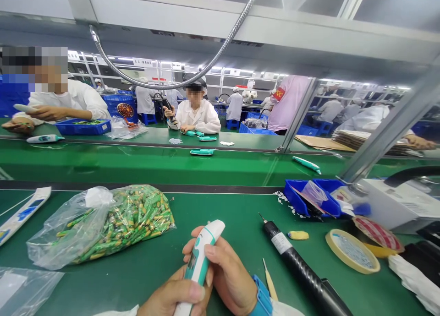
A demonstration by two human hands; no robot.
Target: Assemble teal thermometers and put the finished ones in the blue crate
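A white-and-teal handheld device (pixel 201 252), shaped like an infrared thermometer, is held tilted in front of me with its white tip up. My left hand (pixel 175 294) is closed around its lower part, thumb on the front. My right hand (pixel 230 268) grips the upper part, with the thumb on its side and the fingers behind. A blue band (pixel 261 295) circles my right wrist. Right of the hands lie a small screwdriver-like tool with a pale handle (pixel 270 281) and a black electric screwdriver (pixel 299 265).
A clear bag of green circuit boards (pixel 134 222) lies left. To the right are blue bins (pixel 299 198), a yellow piece (pixel 298 235) and a tape roll holding small parts (pixel 332 247). Beyond, teal housings (pixel 202 152) lie on a green belt (pixel 154 165); co-workers (pixel 195 112) sit across.
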